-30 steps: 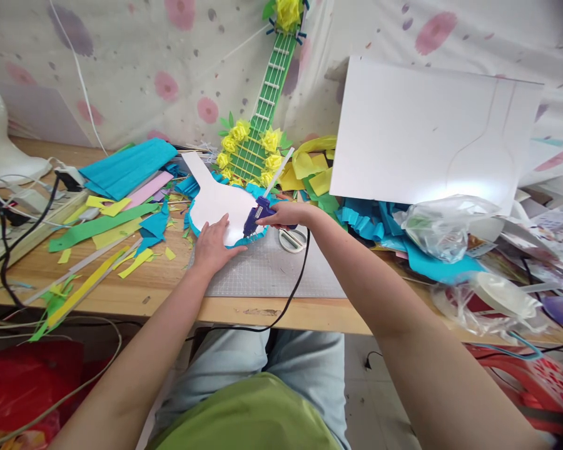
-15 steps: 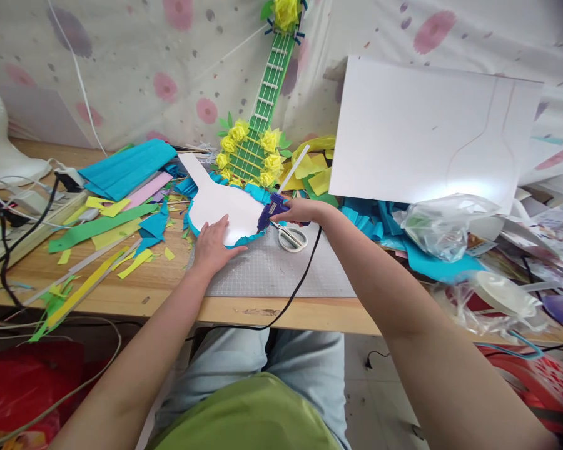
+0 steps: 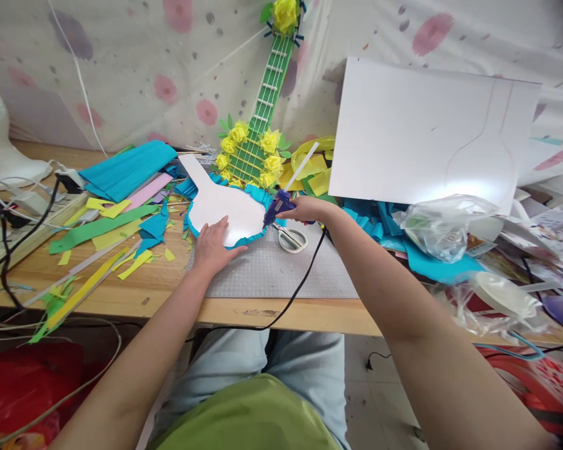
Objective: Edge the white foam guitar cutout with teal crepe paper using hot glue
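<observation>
A white guitar-shaped cardboard cutout (image 3: 220, 209) lies on the grey cutting mat (image 3: 244, 275). Ruffled blue crepe paper (image 3: 258, 194) runs along much of its rim. My left hand (image 3: 212, 247) rests flat on its lower part, fingers spread. In my right hand (image 3: 304, 209) is a purple hot glue gun (image 3: 278, 206), a white glue stick (image 3: 303, 167) poking up from its back. The gun's nozzle is at the cutout's right edge; whether it touches cannot be made out. White-handled scissors (image 3: 293, 240) lie just below my right hand, partly hidden by it.
Behind stands a green paper guitar (image 3: 272, 87) with yellow flowers. Folded blue crepe paper (image 3: 126, 164) and coloured scraps cover the left. A white board (image 3: 403, 131) leans at the back right, above a plastic bag (image 3: 443, 228). The gun's black cord (image 3: 304, 281) crosses the table edge.
My right hand has shifted the glue gun slightly to the right, its nozzle moving outward to the cutout's edge. My left hand and the cutout have stayed put.
</observation>
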{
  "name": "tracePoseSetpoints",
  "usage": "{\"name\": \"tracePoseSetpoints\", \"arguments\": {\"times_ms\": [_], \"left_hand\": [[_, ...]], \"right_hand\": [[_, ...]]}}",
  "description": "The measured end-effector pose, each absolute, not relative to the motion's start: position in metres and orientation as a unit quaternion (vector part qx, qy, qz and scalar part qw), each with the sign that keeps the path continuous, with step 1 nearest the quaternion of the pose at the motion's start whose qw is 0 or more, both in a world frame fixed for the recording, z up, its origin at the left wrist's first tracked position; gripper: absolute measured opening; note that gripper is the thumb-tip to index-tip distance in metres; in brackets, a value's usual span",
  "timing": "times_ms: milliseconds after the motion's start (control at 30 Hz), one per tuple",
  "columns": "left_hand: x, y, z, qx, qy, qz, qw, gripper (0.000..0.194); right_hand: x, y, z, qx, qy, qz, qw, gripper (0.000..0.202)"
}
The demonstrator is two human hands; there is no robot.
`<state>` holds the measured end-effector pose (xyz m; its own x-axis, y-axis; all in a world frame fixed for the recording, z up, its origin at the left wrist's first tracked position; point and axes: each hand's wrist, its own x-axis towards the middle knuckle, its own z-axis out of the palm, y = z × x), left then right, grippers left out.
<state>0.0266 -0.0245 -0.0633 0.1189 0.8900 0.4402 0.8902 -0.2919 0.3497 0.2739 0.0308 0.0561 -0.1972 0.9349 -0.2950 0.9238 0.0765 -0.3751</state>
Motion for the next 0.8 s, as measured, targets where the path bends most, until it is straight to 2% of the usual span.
{"name": "tracePoseSetpoints", "arguments": {"times_ms": [133, 233, 367, 433, 500, 567, 800], "left_hand": [[0.026, -0.023, -0.067, -0.746, -0.594, -0.302, 0.005, 0.085], [0.026, -0.023, -0.067, -0.745, -0.594, -0.303, 0.004, 0.084], [0.026, -0.024, -0.065, -0.744, -0.597, -0.299, -0.001, 0.082], [0.027, -0.025, -0.064, -0.746, -0.595, -0.298, -0.001, 0.081], [0.027, -0.026, -0.064, -0.748, -0.592, -0.299, 0.002, 0.080], [0.029, -0.026, -0.064, -0.750, -0.587, -0.304, 0.010, 0.076], [0.029, -0.017, -0.060, -0.732, -0.586, -0.344, 0.053, 0.045]], "right_hand": [[0.281, 0.021, 0.057, -0.619, -0.726, 0.292, 0.067, 0.042], [0.289, 0.013, 0.050, -0.613, -0.704, 0.333, 0.134, 0.037], [0.303, 0.009, 0.019, -0.592, -0.651, 0.356, 0.314, 0.037], [0.312, 0.010, -0.004, -0.613, -0.591, 0.314, 0.420, 0.040], [0.320, 0.011, -0.026, -0.654, -0.524, 0.265, 0.476, 0.041], [0.326, 0.011, -0.045, -0.700, -0.492, 0.216, 0.470, 0.041], [0.331, 0.012, -0.071, -0.788, -0.515, 0.094, 0.324, 0.046]]}}
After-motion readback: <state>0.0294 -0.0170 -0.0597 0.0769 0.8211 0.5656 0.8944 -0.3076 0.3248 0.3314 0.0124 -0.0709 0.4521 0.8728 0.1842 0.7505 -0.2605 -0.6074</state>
